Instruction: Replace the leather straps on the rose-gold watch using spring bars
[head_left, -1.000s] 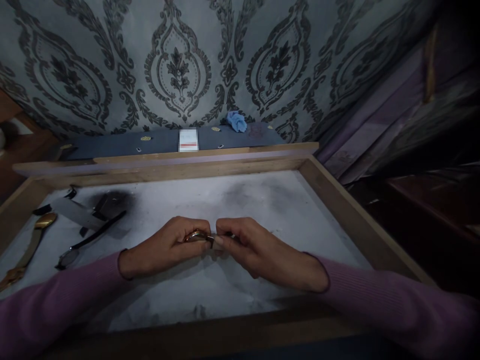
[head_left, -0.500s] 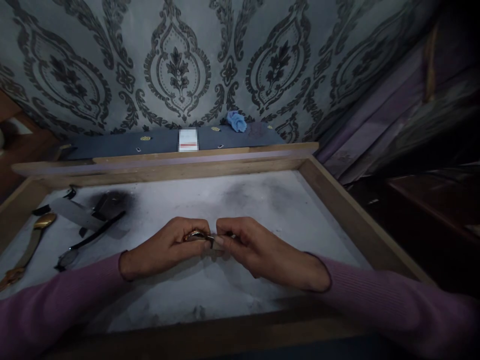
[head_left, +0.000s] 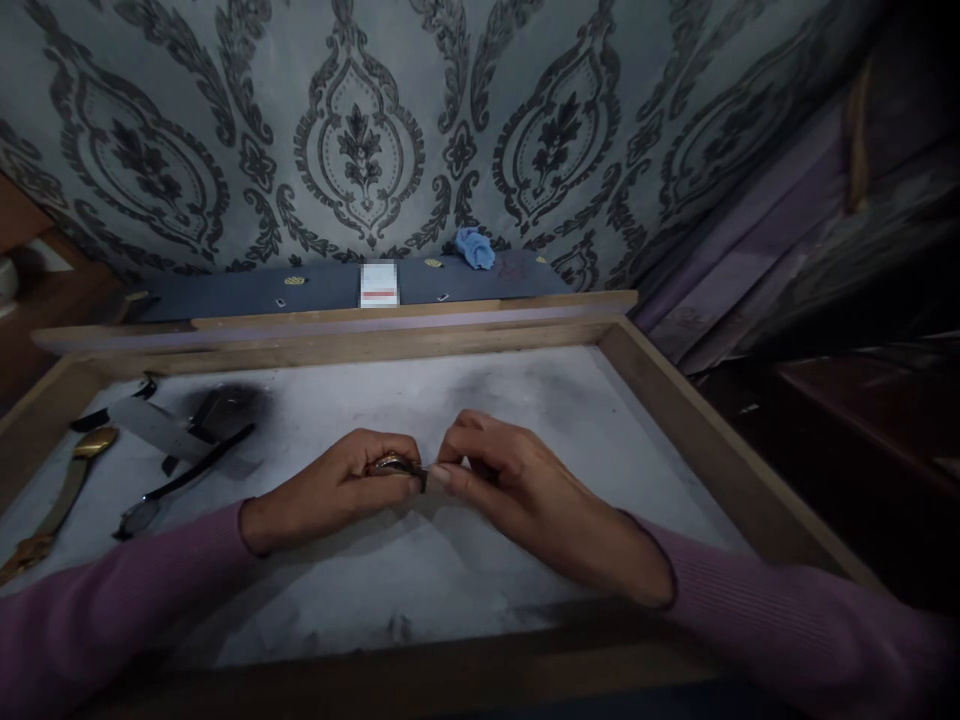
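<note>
My left hand [head_left: 349, 490] is closed around a wristwatch [head_left: 390, 464]. Its round gold-toned case shows between thumb and fingers, and most of it is hidden in the palm. A short dark strap end [head_left: 424, 478] sticks out past the left thumb. At that end my right hand [head_left: 499, 475] pinches with thumb and index finger, its other fingers curled above. Both hands are held over the white floor of a shallow wooden tray [head_left: 675, 415].
At the left of the tray lie a gold watch [head_left: 96, 442], a black-strapped watch [head_left: 139, 517] and a grey flat strip [head_left: 154, 425] among dark straps. Behind the tray rim, a small white box [head_left: 379, 285] and a crumpled blue cloth [head_left: 475, 248] rest on a dark blue surface.
My right hand has opened its grip a little, its fingers lifting into a looser pinch. A pale piece below the fingertips no longer shows. My left hand keeps hold of the wristwatch.
</note>
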